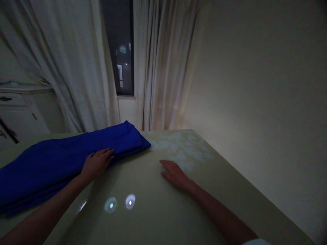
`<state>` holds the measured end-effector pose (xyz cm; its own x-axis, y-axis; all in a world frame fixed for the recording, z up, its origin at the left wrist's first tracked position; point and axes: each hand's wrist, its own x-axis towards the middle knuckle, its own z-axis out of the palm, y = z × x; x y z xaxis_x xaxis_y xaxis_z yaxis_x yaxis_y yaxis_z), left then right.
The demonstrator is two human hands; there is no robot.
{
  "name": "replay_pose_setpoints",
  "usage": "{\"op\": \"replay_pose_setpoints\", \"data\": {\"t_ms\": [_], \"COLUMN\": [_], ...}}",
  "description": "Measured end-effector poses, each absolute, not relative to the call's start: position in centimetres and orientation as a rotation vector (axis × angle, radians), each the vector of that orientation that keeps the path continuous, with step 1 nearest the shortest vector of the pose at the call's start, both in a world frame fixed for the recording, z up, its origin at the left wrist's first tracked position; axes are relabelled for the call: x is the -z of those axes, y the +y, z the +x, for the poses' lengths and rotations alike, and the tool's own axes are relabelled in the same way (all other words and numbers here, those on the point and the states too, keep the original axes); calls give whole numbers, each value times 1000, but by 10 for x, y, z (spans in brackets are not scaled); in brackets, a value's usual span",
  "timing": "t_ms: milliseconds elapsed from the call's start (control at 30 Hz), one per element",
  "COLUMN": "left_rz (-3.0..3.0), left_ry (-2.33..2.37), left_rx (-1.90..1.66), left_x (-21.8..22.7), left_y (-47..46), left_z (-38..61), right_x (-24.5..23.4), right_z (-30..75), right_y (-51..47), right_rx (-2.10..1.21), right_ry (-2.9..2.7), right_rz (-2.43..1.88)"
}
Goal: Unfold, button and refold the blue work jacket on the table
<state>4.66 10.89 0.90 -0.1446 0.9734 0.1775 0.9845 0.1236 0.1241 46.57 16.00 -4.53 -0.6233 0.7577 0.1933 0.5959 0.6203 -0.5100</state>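
A deep blue cloth, folded into a long layered strip, lies across the left side of the table. What kind of garment or fabric it is, I cannot tell. My left hand rests on the front edge of the cloth, fingers stretched out towards its right end and not wrapped round it. To the right of the cloth, my right hand is over the bare tabletop, with thumb and fingers apart and nothing in it. Whether it touches the surface is unclear.
The glossy table has a pale leaf pattern and light reflections. A wall runs along its right side. Behind are long curtains and a dark window. A white cabinet stands at the far left.
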Motion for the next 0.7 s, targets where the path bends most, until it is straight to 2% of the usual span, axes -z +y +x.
{"op": "replay_pose_setpoints", "data": {"t_ms": [133, 233, 367, 467, 533, 633, 700], "left_rz": [-1924, -1853, -2075, -2727, -2849, -2363, -2027], "left_ry": [-2430, -2405, -2256, -1912, -1886, -2291, -2512], "left_rx": [348, 385, 426, 616, 680, 558, 510], "left_x": [-53, -88, -110, -100, -80, -37, -8], "left_y": [115, 110, 59, 7, -14, -15, -2], "left_z": [47, 87, 174, 217, 213, 164, 121], "right_x": [61, 63, 41, 18, 8, 7, 13], "right_z": [575, 601, 591, 584, 589, 603, 607], "right_y": [110, 89, 99, 113, 117, 118, 118], "right_rx": [-598, -705, -1118, -1527, -1701, -1774, -1701], "right_ry": [-2209, -1794, -1325, -1097, -1026, -1014, -1073], "right_rz": [-1297, -1348, -1174, -1090, -1150, -1286, -1302]}}
